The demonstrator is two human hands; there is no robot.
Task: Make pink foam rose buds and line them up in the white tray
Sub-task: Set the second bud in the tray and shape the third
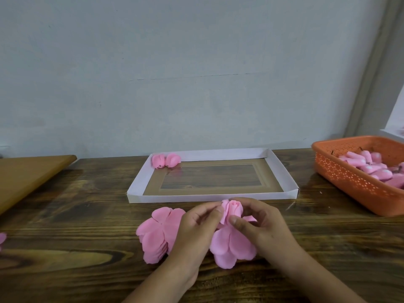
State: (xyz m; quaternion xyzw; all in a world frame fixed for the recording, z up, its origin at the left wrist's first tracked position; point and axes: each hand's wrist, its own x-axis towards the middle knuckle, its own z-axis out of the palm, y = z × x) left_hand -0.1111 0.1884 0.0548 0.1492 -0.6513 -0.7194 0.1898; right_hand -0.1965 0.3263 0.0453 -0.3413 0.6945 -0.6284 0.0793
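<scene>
Loose petal scrap (2,237): one, at the counter's (87,215) far left edge, well left of the fingers.
Wooden board (28,173): one, far left and beyond the fingers.
Petal stack (157,234): one pile of flat pink foam petal sheets, touching the left hand on its left side; the number of sheets cannot be told.
Left hand (196,226): its fingers (216,212) curl in and pinch the left petal of the bud being made.
Rose bud in progress (232,209): one, held between both sets of fingertips just in front of the tray's near wall, its lower petals (231,248) fanned out on the counter under the hands.
Right hand (262,224): thumb and fingers pinch the bud's right side.
White tray (209,196): one, just beyond the fingers.
Finished buds (166,160): two, side by side in the tray's far left corner.
Orange basket (341,176): one, far right of the fingers, holding many pink foam cores; too many overlap to count.
Step in hand: wrapping petals round the core of a third bud, by my reading.
Next move: likely folding up the fanned petals snugly, then setting the bud beside the two in the tray.
</scene>
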